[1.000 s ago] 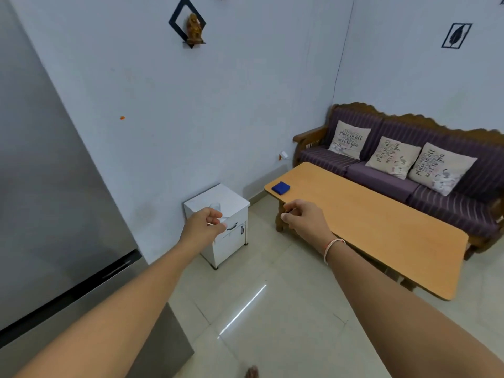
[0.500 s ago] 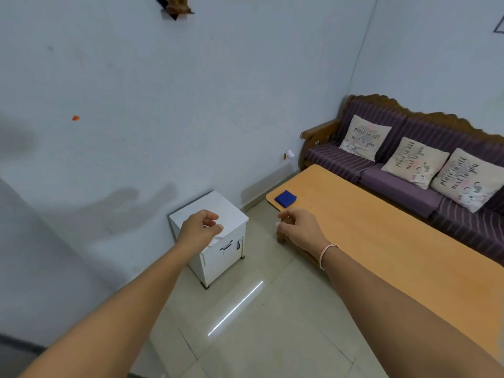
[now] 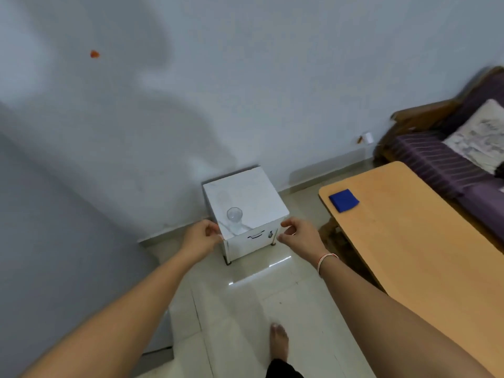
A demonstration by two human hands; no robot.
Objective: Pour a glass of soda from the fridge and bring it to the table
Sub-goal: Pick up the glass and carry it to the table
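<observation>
A person's left hand (image 3: 203, 237) and right hand (image 3: 298, 234), both loosely curled and empty, are flanking a clear glass (image 3: 234, 217) standing at twelve o'clock on a white cabinet (image 3: 255, 199), likely best gripped low and kept upright.

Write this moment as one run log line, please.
glass: empty, on white cabinet | left hand: free | right hand: free

A plain pale grey-blue painted wall (image 3: 245, 77) fills twelve o'clock, soft shadows across it and a small orange spot (image 3: 94, 54) at ten. Glossy cream floor tiles (image 3: 245, 309) at six catch a bright streak of light. At the centre, against the wall, stands a small white marble-patterned cabinet (image 3: 253, 197). A dark carved wooden sofa with purple striped cushions (image 3: 436, 156) sits at three, bearing a printed cream pillow (image 3: 480, 135).
</observation>
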